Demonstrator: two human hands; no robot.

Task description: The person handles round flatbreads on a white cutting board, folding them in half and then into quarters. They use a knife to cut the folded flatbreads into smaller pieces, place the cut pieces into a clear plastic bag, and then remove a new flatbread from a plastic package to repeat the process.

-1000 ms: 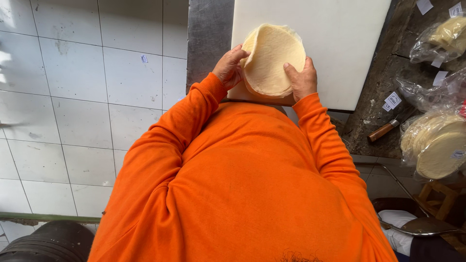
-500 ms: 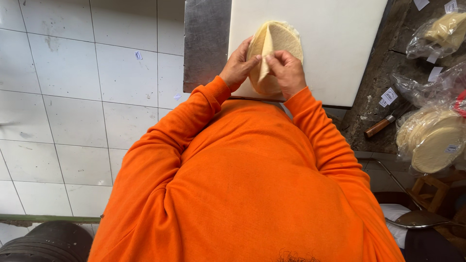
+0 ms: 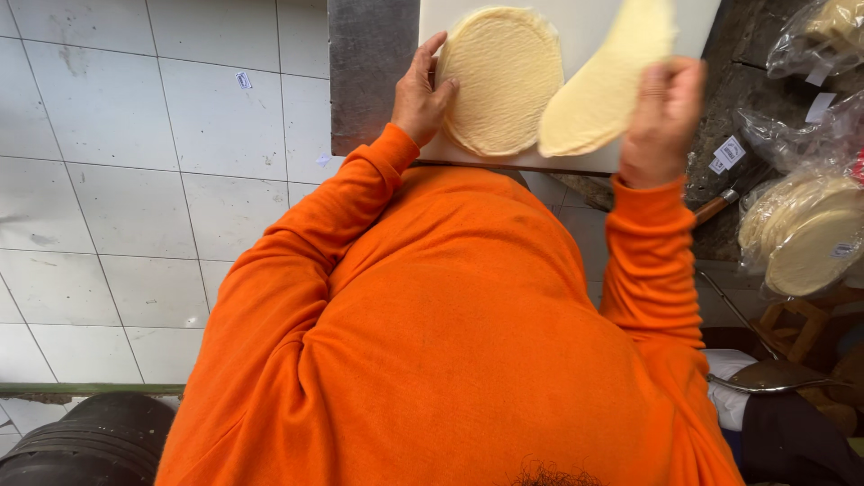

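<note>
- The left hand rests on the left edge of a round, pale cream stack of flat dough discs; its fingers are spread loosely and press against the stack's rim rather than closing round it.
- The stack lies flat on a white rectangular cutting board, at the board's left part; the board sits on a dull grey metal counter at the far side of the scene.
- The right hand is raised over the board's right part, blurred; its fingers are curled shut on the near end of a single thin pale dough disc, which hangs tilted, apart from the stack's top and overlapping its right edge in view.
- At the far right, clear plastic bags hold more pale round discs, stacked inside; another clear bag farther off holds yellowish pieces, too unclear to tell what kind.
- Orange long sleeves cover both arms; white floor tiles fill the left.
</note>
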